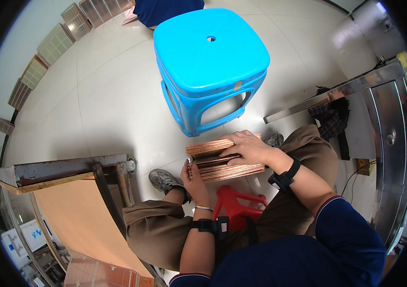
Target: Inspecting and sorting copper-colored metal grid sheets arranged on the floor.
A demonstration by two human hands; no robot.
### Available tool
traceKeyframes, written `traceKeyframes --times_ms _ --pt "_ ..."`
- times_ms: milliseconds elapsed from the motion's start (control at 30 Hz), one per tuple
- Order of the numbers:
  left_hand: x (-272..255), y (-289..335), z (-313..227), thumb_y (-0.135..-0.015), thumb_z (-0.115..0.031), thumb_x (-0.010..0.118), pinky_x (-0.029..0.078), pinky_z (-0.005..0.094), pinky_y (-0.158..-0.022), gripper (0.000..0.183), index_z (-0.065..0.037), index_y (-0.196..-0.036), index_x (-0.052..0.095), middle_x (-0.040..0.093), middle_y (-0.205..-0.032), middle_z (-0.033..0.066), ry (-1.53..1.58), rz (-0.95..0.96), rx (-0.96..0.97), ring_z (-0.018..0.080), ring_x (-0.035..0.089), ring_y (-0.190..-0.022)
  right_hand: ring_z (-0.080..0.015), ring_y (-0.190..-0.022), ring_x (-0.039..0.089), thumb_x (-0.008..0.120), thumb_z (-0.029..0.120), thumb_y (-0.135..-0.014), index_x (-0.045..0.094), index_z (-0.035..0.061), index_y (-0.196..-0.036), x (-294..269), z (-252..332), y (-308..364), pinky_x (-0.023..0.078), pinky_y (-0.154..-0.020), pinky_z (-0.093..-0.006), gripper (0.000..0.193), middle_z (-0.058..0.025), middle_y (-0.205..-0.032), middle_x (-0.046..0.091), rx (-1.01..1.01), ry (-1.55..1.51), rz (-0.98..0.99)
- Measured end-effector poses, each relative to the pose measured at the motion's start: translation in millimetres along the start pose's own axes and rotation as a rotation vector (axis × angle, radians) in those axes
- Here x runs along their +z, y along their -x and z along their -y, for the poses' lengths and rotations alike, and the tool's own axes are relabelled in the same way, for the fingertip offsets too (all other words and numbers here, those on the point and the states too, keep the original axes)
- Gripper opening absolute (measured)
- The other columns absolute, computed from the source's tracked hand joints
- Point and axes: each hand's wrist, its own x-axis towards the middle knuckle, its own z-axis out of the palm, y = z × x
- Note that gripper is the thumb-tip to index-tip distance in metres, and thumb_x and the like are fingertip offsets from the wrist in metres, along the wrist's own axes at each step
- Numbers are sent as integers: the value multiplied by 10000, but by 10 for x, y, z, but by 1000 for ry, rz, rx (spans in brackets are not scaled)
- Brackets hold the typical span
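Right hand (pixel 249 147) lies flat, fingers spread, pressing the copper sheet stack (pixel 225 162) down; left hand (pixel 194 181) pinches its end, squaring edges

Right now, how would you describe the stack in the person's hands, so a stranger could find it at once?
Find the big blue stool on the pale floor. Just below it, above a red stool, both hands hold a stack of thin copper-coloured sheets. Nothing else nearby is layered and shiny like that.
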Motion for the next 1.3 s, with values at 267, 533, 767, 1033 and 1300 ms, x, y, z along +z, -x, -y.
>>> traceKeyframes --times_ms 267,533,767,1033,1300 --pt "-26 -13 22 -963 -243 481 456 266 -827 422 -15 -1312 416 527 -1084 69 -44 24 20 133 520 -965 -238 -1134 462 651 424 -766 691 230 -1027 7 -2 -6 339 -939 -398 328 -62 -1271 485 12 4 2" --pt "-26 -5 9 -965 -245 477 453 266 -832 432 -14 -1323 405 515 -1092 65 -43 27 17 135 517 -967 -235 -1133 462 640 399 -785 682 240 -1055 9 4 -8 337 -939 -396 316 -60 -1260 491 21 -11 4" --pt "22 25 -57 -932 -241 538 405 294 -892 424 -6 -1278 468 482 -1178 98 -9 -24 3 177 486 -1032 -244 -1084 505 626 356 -809 655 333 -1099 88 -22 -12 363 -922 -392 292 -76 -1261 494 21 35 -33" --pt "-55 -7 41 -953 -257 495 423 280 -879 420 -10 -1285 425 484 -1199 100 -87 -3 -41 157 486 -1029 -257 -1146 460 659 377 -772 687 305 -1045 -62 69 6 336 -958 -411 284 -80 -1322 451 -54 -22 8" --pt "-20 22 10 -959 -259 480 429 290 -890 409 1 -1272 434 500 -1186 113 -99 5 -21 171 498 -1045 -264 -1150 455 697 367 -718 707 240 -995 -27 65 24 330 -966 -426 305 -78 -1300 459 0 -45 26"
